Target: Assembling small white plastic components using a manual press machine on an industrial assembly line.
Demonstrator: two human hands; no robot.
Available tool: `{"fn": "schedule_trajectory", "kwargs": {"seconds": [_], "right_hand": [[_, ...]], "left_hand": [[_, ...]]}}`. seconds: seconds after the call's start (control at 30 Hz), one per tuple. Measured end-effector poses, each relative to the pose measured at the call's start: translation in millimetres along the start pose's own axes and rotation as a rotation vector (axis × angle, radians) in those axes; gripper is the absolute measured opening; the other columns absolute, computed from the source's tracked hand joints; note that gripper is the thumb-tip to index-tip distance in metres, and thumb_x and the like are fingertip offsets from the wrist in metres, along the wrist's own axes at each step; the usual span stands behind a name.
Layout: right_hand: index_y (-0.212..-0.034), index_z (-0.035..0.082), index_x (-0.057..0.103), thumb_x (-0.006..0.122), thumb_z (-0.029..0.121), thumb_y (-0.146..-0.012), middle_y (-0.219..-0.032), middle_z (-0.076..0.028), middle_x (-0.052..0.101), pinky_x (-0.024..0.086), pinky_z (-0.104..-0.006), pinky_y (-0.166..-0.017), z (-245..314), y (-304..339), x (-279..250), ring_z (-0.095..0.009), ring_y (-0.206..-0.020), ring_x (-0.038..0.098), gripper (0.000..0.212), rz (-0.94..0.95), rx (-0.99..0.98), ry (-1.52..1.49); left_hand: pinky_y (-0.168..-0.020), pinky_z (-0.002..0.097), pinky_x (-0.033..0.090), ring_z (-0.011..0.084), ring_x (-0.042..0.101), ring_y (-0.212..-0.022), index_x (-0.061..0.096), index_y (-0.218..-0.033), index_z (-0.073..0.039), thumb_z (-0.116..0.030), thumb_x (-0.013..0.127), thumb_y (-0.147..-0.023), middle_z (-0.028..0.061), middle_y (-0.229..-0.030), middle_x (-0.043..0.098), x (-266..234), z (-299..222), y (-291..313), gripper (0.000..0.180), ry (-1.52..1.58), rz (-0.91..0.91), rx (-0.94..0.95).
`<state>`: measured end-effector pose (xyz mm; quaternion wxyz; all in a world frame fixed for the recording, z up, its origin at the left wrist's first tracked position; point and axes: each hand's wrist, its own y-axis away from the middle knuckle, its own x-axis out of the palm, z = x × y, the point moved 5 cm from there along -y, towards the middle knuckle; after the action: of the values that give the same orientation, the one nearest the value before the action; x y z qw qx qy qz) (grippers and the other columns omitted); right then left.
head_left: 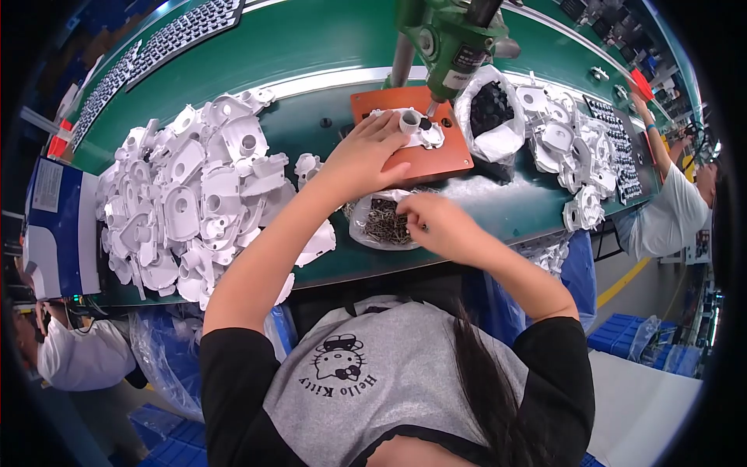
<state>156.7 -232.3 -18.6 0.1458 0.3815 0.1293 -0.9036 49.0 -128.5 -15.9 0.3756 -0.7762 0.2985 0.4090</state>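
White plastic housing (420, 131) is lying on the orange fixture plate (436, 159) in the upper middle of the frame, under the green press tool (447, 43). Left hand (362, 156) is pressing down on it, its grip spread flat over the part rather than closed round it. Right hand (436, 222) is hovering at the bag of small metal screws (381, 222) just below, fingertips pinched together; whether they are holding a screw I cannot tell. White housings (194, 194) are piling up left on the green tabletop (311, 39).
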Motion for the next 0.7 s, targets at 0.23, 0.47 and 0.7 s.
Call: {"fn": "schedule_trajectory", "kwargs": {"seconds": [0.23, 0.47, 0.7], "right_hand": [[-0.090, 0.002, 0.054, 0.063, 0.000, -0.080, -0.083, -0.001, 0.059, 0.044, -0.0207, -0.068, -51.1, -49.4, -81.0, -0.007, -0.075, 0.055, 0.013, -0.175, 0.223, -0.617], [-0.103, -0.001, 0.057, 0.063, 0.002, -0.080, -0.085, -0.002, 0.059, 0.044, -0.0220, -0.066, -90.9, -75.3, -79.4, -0.008, -0.072, 0.054, 0.024, -0.254, 0.297, -0.571], [-0.104, -0.001, 0.057, 0.062, 0.001, -0.079, -0.087, -0.003, 0.059, 0.044, -0.0219, -0.066, -92.8, -78.7, -78.2, -0.009, -0.074, 0.055, 0.026, -0.264, 0.288, -0.594]], "left_hand": [[-0.111, 0.0436, 0.025, 0.0339, 0.037, -0.128, 0.056, -0.110, -0.002, -0.031, 0.058, -0.082, 0.0207, -0.131, 0.046, -2.8, -4.3, 1.9, 0.040, -0.030, -0.078, 0.034], [-0.111, 0.0442, 0.024, 0.0344, 0.034, -0.131, 0.056, -0.114, -0.005, -0.031, 0.058, -0.084, 0.0209, -0.135, 0.043, 0.5, -5.4, -1.3, 0.040, -0.053, -0.038, 0.017], [-0.110, 0.0455, 0.025, 0.0350, 0.036, -0.129, 0.056, -0.110, -0.005, -0.031, 0.058, -0.085, 0.0215, -0.132, 0.045, 6.4, -5.5, 0.4, 0.036, -0.114, -0.086, 0.014]]}}
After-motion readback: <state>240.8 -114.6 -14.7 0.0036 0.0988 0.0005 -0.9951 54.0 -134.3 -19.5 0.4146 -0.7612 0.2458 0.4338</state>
